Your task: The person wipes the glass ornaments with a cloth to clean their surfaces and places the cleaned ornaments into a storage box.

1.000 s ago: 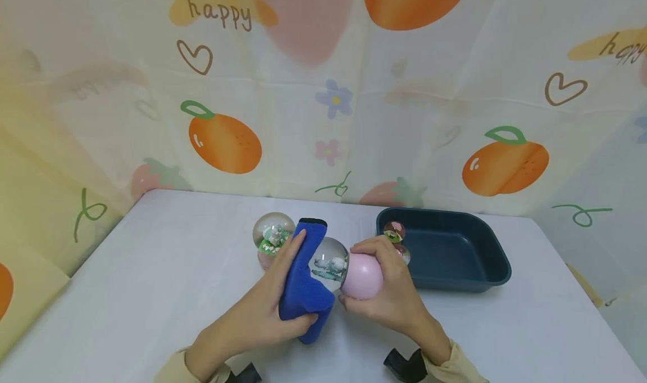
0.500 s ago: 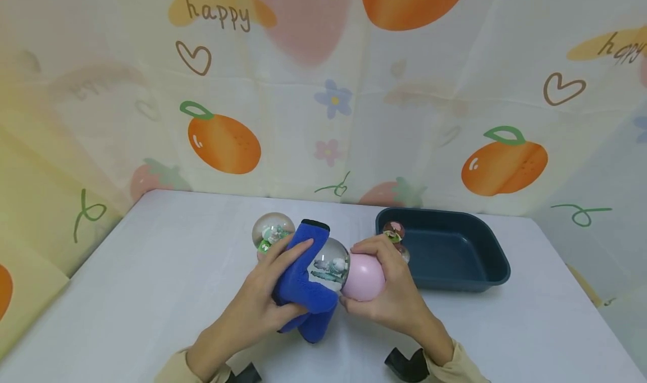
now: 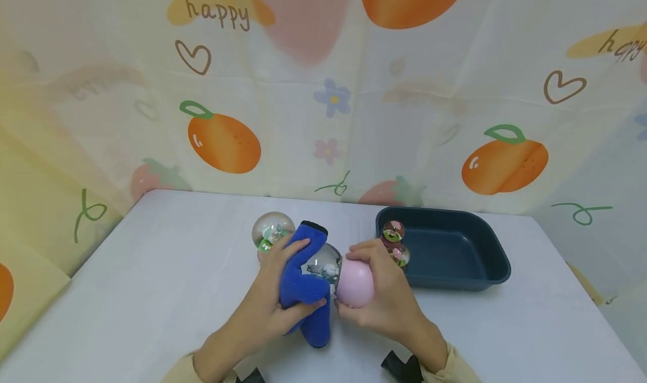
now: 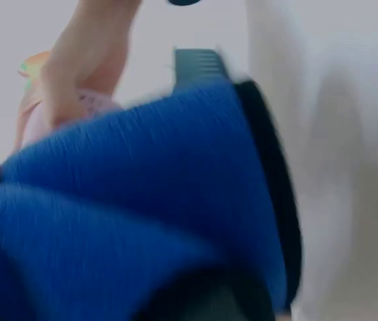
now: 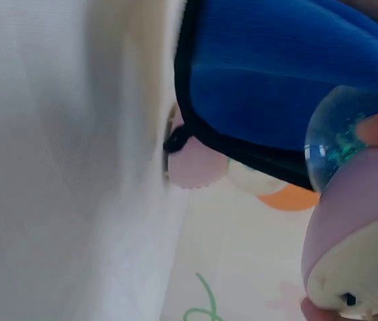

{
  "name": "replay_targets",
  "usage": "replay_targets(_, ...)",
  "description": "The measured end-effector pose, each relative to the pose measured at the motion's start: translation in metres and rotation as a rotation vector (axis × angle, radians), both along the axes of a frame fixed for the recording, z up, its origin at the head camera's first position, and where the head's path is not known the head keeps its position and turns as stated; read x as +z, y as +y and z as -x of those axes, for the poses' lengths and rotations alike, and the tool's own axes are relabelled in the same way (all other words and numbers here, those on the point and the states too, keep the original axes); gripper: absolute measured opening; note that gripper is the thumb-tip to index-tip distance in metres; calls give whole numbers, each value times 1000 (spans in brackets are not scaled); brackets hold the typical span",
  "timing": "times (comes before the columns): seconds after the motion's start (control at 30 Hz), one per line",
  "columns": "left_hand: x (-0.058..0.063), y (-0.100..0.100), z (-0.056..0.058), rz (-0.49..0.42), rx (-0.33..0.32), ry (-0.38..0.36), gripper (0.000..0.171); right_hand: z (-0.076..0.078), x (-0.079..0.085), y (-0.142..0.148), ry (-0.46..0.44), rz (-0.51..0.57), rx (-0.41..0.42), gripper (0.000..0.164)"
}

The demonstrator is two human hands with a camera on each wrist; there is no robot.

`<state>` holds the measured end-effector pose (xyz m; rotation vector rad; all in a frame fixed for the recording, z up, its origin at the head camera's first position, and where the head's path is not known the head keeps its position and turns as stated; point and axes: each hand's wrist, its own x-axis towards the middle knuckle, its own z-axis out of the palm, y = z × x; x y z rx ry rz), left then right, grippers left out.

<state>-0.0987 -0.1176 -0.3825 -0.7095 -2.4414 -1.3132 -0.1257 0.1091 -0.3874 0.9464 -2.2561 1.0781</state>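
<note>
My right hand (image 3: pixel 386 299) grips the pink base of a snow globe (image 3: pixel 355 283), which lies tipped sideways with its clear dome toward the left. In my left hand (image 3: pixel 268 304) is a blue cloth (image 3: pixel 305 287) with a black edge, folded and pressed round the dome. The right wrist view shows the globe's pale underside (image 5: pixel 356 267) and the cloth (image 5: pixel 262 80) against its glass. In the left wrist view the cloth (image 4: pixel 128 174) fills most of the picture and hides the dome.
Behind my left hand stands a second snow globe (image 3: pixel 273 231), partly covered by the cloth. A dark blue tray (image 3: pixel 457 285) sits at the right, with two small globes (image 3: pixel 393 232) at its left end. Printed fabric (image 3: pixel 303 119) hangs behind the white table (image 3: pixel 177 270).
The cloth has shifted and bunched around the dome as my left hand moves over it. The globe and my right hand have come slightly left and down, showing more of the small globes.
</note>
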Motion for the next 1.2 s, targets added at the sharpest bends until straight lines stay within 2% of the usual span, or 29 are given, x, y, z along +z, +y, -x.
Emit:
replay_targets(0.13,-3,5,-1,34,46,56,89,-3,-3,-3,57,-57,-31,70)
replay_targets(0.33,-2,6,-2,20,108,109,82,-4,-4,-6,153,-117,-45,68)
replay_targets(0.47,0,4,-2,-46,106,75,66,-4,-2,-5,182,-150,-36,70)
replay_targets(0.6,3,1,-1,-118,106,-3,49,-4,-3,-5,216,-180,8,71)
replay_targets(0.7,4,-1,-1,-115,109,-50,48,-4,-6,-7,239,-201,33,71)
replay_targets(0.77,4,-2,-2,-87,115,-67,53,-4,-8,-8,238,-199,41,71)
replay_targets(0.83,3,-1,-4,-37,115,-50,62,-4,-9,-9,220,-187,45,71)
replay_targets(0.97,3,1,-6,149,93,65,73,-2,-11,-7,158,-153,47,72)
replay_targets(1.07,5,2,-7,277,69,149,75,-1,-11,-5,100,-123,43,73)
replay_targets(1.2,7,0,-7,331,17,220,75,1,-11,-2,12,-67,42,74)
